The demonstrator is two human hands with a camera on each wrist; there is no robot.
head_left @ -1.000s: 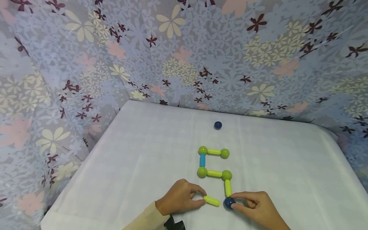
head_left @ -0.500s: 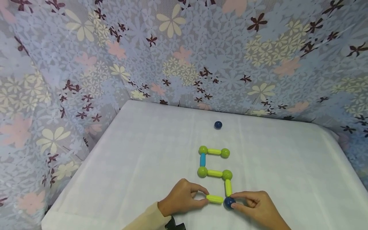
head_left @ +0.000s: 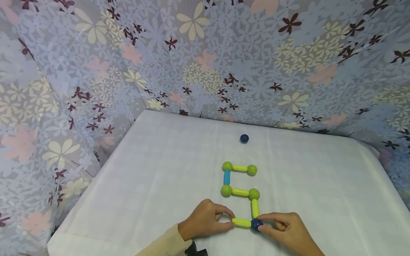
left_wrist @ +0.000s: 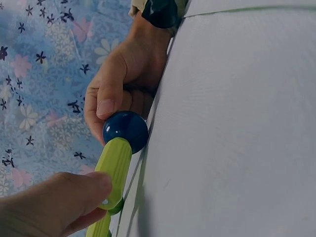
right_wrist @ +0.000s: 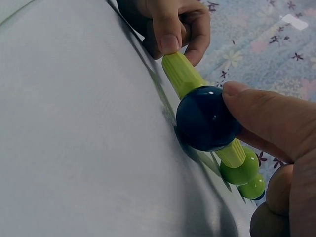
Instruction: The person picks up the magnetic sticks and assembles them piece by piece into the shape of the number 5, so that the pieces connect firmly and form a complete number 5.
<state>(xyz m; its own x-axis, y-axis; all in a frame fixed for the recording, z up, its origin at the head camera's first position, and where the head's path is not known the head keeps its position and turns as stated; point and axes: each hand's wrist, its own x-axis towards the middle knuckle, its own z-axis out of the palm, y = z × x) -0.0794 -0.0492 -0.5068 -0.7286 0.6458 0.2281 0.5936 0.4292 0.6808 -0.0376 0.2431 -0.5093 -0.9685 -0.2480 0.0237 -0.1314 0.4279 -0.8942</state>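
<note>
My left hand (head_left: 207, 219) pinches the outer end of a ribbed lime-green rod (head_left: 241, 223) between thumb and forefinger. The rod's other end meets a dark blue ball (head_left: 256, 224), which my right hand (head_left: 285, 229) holds by its right side with thumb and fingertips. A second lime rod (head_left: 255, 208) runs from that ball up to a green ball (head_left: 254, 194). Beyond it the chain bends left and then back right, through more lime rods, green balls and one light blue rod (head_left: 226, 177). In the right wrist view the blue ball (right_wrist: 207, 118) covers part of the rods.
Another dark blue ball (head_left: 244, 138) lies apart near the table's back edge. A white cloth (head_left: 160, 170) covers the table. Behind and to the left hangs a flowered fabric (head_left: 205, 71). A black strap (head_left: 194, 249) is around my left wrist.
My left hand has brought the lime rod rightward and levelled it, closing the gap to the blue ball. The right hand has stayed on the ball.
</note>
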